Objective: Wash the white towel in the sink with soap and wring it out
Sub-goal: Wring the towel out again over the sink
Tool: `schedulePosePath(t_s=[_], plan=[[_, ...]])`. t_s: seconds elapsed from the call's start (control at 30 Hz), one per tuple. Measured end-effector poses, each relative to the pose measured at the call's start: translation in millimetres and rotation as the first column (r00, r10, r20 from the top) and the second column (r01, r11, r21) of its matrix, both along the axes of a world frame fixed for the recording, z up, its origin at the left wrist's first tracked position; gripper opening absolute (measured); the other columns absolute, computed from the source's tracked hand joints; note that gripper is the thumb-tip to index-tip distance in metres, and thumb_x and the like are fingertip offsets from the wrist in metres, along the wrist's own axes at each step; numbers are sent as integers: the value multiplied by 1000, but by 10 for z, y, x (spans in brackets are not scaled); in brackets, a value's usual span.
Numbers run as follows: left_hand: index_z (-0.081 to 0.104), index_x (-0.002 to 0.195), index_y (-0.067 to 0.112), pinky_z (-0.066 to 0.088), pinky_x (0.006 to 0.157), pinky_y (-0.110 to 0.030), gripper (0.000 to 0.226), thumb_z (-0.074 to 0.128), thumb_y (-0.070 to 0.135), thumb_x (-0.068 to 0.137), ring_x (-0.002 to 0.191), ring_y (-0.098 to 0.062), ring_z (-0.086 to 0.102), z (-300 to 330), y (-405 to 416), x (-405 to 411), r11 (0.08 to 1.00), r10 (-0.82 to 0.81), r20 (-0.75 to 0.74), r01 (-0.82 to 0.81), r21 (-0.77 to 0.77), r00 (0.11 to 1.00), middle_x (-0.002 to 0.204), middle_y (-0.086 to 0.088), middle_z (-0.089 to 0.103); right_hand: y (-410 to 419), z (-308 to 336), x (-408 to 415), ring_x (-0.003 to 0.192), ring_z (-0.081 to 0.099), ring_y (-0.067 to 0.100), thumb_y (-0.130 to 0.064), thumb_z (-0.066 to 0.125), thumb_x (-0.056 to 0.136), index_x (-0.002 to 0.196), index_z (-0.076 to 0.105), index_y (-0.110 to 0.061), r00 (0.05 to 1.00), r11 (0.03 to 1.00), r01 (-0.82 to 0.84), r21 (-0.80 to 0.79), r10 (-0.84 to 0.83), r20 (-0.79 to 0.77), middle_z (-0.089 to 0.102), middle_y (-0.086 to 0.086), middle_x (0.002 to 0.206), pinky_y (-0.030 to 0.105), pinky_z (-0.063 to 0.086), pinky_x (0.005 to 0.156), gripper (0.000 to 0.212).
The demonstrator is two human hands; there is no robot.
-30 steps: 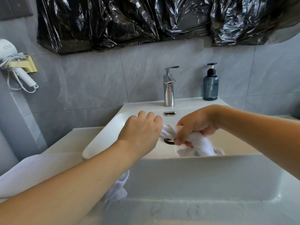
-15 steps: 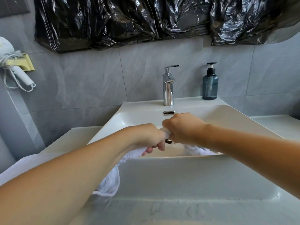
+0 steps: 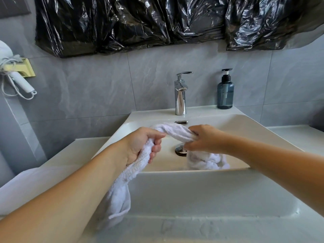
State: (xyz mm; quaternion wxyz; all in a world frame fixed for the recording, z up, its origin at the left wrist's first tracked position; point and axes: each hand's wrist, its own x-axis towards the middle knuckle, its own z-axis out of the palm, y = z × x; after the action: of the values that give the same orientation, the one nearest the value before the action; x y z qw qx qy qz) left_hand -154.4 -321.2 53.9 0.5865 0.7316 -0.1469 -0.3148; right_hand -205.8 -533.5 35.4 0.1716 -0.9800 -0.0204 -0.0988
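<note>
The white towel (image 3: 172, 131) stretches as a twisted rope over the white sink (image 3: 245, 127). My left hand (image 3: 142, 144) grips its left part, and the loose end hangs down over the sink's front edge. My right hand (image 3: 203, 139) grips the towel's right part above the drain (image 3: 180, 150). The rest of the towel lies bunched in the basin below my right hand. A blue soap pump bottle (image 3: 225, 92) stands on the sink's back ledge, to the right of the chrome tap (image 3: 180, 97). No water runs from the tap.
Grey tiled wall behind the sink, with black plastic sheeting (image 3: 157, 23) hung above. A white hair dryer (image 3: 15, 79) hangs in a holder on the left wall. A white counter (image 3: 298, 135) flanks the sink on both sides.
My hands have moved apart and risen a little, pulling a twisted length of towel up between them. The left end now hangs lower over the sink's front edge.
</note>
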Motion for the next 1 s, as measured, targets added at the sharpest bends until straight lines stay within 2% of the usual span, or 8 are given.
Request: schedulePosePath(t_s=[0.1, 0.17, 0.27, 0.4, 0.67, 0.83, 0.93, 1.0], plan=[[57, 111, 12, 47, 58, -27, 28, 69, 11, 86, 67, -20, 62, -59, -17, 42, 965, 174, 404, -238, 114, 898, 99, -8, 62, -18, -46, -16, 70, 52, 21, -24, 64, 83, 77, 49, -22, 1000, 999, -18, -42, 19, 25, 56, -5, 74, 31, 40, 60, 16], [44, 132, 25, 45, 73, -31, 55, 65, 11, 83, 98, -23, 59, -92, -71, -7, 877, -60, 793, -348, 333, 607, 120, -2, 55, 22, -40, -27, 72, 53, 22, -22, 60, 85, 77, 44, -26, 998, 995, -32, -96, 37, 50, 54, -7, 74, 33, 42, 62, 19], [40, 129, 20, 37, 75, -33, 50, 52, 8, 82, 107, -29, 53, -151, -203, -177, 675, -525, 814, -461, 575, 247, 121, -3, 54, 15, 2, -54, 76, 53, 24, -27, 57, 89, 97, 48, -27, 992, 968, 12, -249, 19, 125, 54, -6, 80, 33, 40, 63, 12], [33, 102, 17, 33, 69, -33, 22, 46, 6, 87, 87, -26, 46, -197, -251, -164, 677, -499, 814, -453, 580, 297, 111, -7, 50, -24, 34, -187, 85, 55, 22, -31, 59, 86, 98, 52, -17, 995, 986, -87, -146, 78, -63, 60, -1, 91, 38, 45, 76, 20], [40, 102, 21, 30, 64, -29, 13, 49, 25, 93, 86, -16, 37, -188, -274, -169, 852, -301, 953, -437, 289, 43, 99, 6, 38, -148, 456, -330, 56, 48, 8, -44, 77, 73, 67, 60, -21, 975, 997, -69, -44, 58, -215, 53, -11, 58, 26, 37, 56, 29], [45, 91, 19, 33, 55, -32, 12, 50, 9, 90, 71, -20, 44, -155, -213, -122, 961, -66, 977, -250, 117, 204, 83, 7, 48, -23, 425, -226, 62, 60, 15, -11, 65, 81, 90, 62, -14, 991, 975, -70, 209, 92, -98, 65, -1, 72, 22, 47, 53, 10], [45, 95, 16, 34, 55, -35, 11, 47, 7, 91, 71, -24, 47, -170, -216, -129, 949, -80, 972, -282, 142, 223, 79, 4, 52, -57, 295, -222, 71, 67, 22, 1, 55, 91, 103, 52, -7, 930, 817, -94, 569, 276, -242, 70, 11, 84, 30, 55, 62, 15], [45, 98, 15, 36, 57, -37, 11, 46, 7, 91, 75, -29, 48, -180, -225, -128, 938, -126, 968, -291, 188, 217, 85, 2, 54, -72, 242, -216, 75, 63, 23, -12, 65, 90, 105, 52, -11, 909, 849, -34, 527, 246, -337, 65, 11, 86, 39, 55, 71, 21]])
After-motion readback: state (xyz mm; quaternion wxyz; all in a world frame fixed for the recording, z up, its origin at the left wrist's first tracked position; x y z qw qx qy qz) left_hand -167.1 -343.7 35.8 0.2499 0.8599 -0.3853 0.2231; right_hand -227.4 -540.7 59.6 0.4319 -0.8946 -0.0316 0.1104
